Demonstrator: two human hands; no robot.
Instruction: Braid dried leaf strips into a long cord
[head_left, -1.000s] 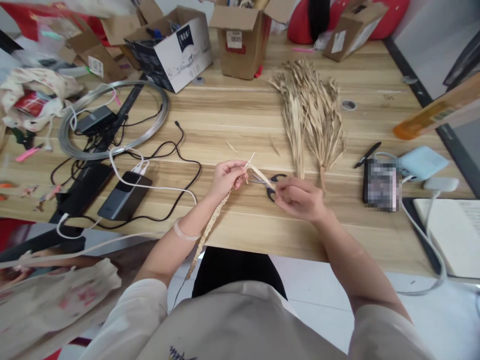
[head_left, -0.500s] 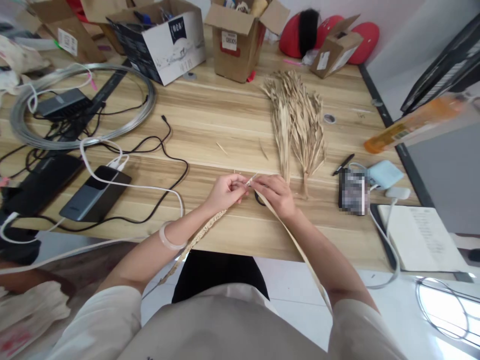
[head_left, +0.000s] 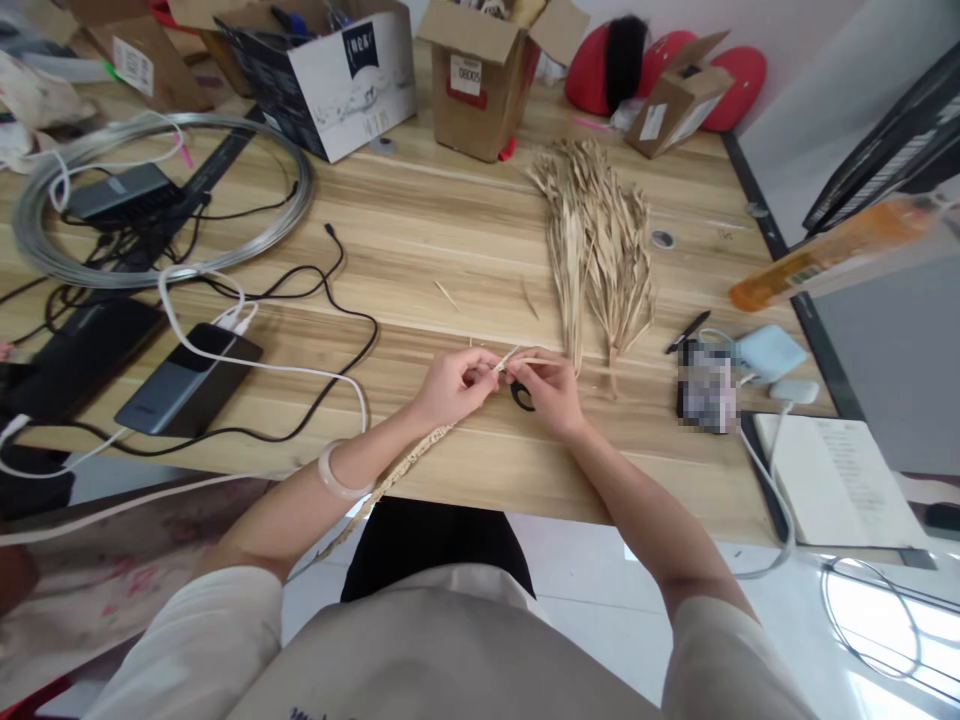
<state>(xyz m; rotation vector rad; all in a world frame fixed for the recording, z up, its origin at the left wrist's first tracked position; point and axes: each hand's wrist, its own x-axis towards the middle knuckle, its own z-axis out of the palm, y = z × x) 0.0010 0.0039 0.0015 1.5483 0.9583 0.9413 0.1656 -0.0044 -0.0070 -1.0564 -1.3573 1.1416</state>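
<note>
A long braided strip of pale dried leaf (head_left: pixel 409 459) hangs from my left hand (head_left: pixel 457 385) down past the table's front edge. My left fingers are pinched on its upper end. Close beside it on the right, my right hand (head_left: pixel 546 388) is closed on a thin pale leaf strip (head_left: pixel 536 361) that crosses over its fingers. Thin ends stick up between the two hands. A black ring-shaped item (head_left: pixel 523 397) lies under my right hand, partly hidden. Just beyond that hand lie bundles of dried leaves (head_left: pixel 592 250).
On the left are a wire coil (head_left: pixel 300 215), a power bank (head_left: pixel 187 385) and cables. Open boxes (head_left: pixel 472 100) stand at the back. To the right lie a pen (head_left: pixel 688 331), a light blue case (head_left: pixel 771 350) and an open notebook (head_left: pixel 840 480).
The long leaf strip that ran down along my right forearm has swung away and now lies across my right fingers. My right hand has turned, its thumb now showing.
</note>
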